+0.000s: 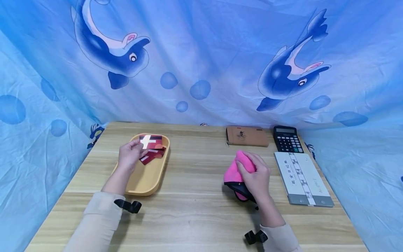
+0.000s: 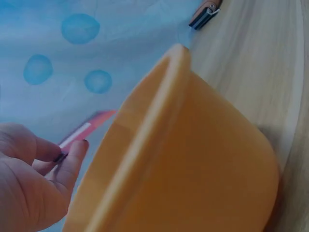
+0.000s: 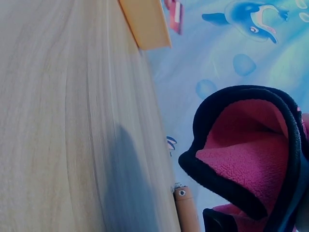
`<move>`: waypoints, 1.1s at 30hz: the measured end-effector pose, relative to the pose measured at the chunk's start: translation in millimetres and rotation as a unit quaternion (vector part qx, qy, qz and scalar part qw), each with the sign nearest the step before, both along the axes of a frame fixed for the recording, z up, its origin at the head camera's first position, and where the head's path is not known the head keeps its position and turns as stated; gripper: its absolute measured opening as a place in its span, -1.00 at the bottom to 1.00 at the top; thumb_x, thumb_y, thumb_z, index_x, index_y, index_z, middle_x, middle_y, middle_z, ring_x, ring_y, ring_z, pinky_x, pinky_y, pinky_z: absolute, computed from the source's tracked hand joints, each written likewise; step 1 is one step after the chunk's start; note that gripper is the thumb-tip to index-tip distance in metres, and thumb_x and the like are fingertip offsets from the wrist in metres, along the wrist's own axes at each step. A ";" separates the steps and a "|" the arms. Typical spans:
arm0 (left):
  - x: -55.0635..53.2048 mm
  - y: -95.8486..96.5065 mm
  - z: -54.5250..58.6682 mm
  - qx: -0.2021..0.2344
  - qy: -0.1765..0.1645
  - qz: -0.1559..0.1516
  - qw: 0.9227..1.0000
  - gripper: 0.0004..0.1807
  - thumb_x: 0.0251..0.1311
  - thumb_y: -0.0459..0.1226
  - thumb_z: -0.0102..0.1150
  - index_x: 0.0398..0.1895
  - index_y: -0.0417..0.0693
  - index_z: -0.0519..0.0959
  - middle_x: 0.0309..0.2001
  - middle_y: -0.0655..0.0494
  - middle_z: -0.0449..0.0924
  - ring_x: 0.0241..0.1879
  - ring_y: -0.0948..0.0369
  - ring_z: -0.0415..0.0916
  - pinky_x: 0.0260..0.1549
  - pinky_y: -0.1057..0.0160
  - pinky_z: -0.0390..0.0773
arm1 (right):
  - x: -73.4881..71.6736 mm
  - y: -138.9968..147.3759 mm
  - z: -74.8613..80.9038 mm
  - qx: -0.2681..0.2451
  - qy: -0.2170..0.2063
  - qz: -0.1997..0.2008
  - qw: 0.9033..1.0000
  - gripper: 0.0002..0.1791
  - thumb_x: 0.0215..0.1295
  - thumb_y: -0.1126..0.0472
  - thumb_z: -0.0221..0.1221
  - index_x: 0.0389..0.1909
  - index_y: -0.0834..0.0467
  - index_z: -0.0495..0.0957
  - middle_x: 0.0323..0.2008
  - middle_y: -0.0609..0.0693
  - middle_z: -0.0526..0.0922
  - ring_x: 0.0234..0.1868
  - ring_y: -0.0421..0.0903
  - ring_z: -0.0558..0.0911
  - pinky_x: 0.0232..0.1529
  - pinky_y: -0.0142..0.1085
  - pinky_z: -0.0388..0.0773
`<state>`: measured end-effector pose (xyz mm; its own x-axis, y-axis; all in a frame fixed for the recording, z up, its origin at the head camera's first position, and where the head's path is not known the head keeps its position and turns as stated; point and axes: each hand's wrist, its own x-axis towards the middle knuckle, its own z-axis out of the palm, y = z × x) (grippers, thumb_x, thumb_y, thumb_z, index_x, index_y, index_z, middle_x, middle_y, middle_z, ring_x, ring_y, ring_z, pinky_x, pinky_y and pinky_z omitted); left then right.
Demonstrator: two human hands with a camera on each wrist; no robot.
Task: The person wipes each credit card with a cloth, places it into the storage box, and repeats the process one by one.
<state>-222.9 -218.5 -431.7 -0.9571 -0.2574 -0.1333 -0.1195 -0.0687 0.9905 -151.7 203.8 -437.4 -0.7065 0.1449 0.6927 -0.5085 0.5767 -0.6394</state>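
My left hand point(image 1: 130, 155) pinches a dark red bank card point(image 1: 154, 141) with a white strip, held above the far end of a yellow tray point(image 1: 166, 168). Below it in the tray lie more red cards point(image 1: 147, 159). In the left wrist view the card point(image 2: 79, 133) is tilted between thumb and fingers, beside the tray's rim. My right hand point(image 1: 258, 175) grips a bright pink, soft fabric piece point(image 1: 233, 171) with black edging, raised over the table. Its opening shows a pink fleecy lining point(image 3: 246, 159) in the right wrist view.
At the back of the table lies a brown zip wallet point(image 1: 247, 136). A black calculator point(image 1: 287, 139) sits at the back right corner, and a pale grey booklet point(image 1: 302, 178) lies along the right edge. A blue dolphin-print curtain point(image 1: 201, 63) hangs behind the table.
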 end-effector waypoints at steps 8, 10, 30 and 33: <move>-3.3 -3.0 -12.0 -0.042 -0.033 -0.060 0.997 -0.45 0.52 -0.46 -0.12 0.46 -0.56 0.09 0.31 -0.60 0.27 -0.32 0.46 0.62 -0.04 0.31 0.66 | -0.3 1.0 -0.6 0.001 -0.016 -0.004 1.000 -0.58 0.08 0.33 0.50 0.01 0.22 0.72 -0.06 0.10 0.74 -0.08 0.05 0.71 -0.11 -0.67 0.48; -4.3 -3.2 -13.7 -0.054 -0.036 -0.063 0.996 -0.45 0.52 -0.45 -0.11 0.46 -0.56 0.09 0.30 -0.58 0.29 -0.30 0.46 0.61 -0.03 0.32 0.65 | -0.4 1.4 -0.2 0.000 -0.021 -0.007 1.000 -0.58 0.08 0.33 0.50 0.01 0.22 0.72 -0.06 0.11 0.74 -0.07 0.05 0.71 -0.11 -0.67 0.48; -9.1 -12.0 -30.2 -0.250 -0.042 -0.088 0.963 -0.27 0.39 -0.40 0.14 0.49 -0.52 0.06 0.37 -0.51 0.25 0.38 -0.26 0.28 0.31 -0.03 0.41 | -3.0 3.8 -1.3 0.006 -0.054 -0.023 0.998 -0.54 0.08 0.31 0.51 0.06 0.16 0.70 -0.03 0.08 0.74 -0.03 0.03 0.70 -0.06 -0.66 0.47; -8.5 -12.6 -30.1 -0.249 -0.035 -0.090 0.964 -0.28 0.40 -0.37 0.14 0.48 -0.53 0.07 0.37 -0.51 0.26 0.38 -0.26 0.27 0.34 -0.03 0.38 | -4.1 4.9 -2.0 0.009 -0.063 -0.024 0.998 -0.54 0.10 0.30 0.50 0.06 0.17 0.70 -0.02 0.08 0.73 -0.01 0.03 0.70 -0.05 -0.62 0.49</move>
<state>-231.4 -231.1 -461.8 -0.9854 -0.1362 -0.1026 -0.1531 0.4415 0.8841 -155.8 208.7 -439.4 -0.7806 0.1689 0.6018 -0.3965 0.6104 -0.6857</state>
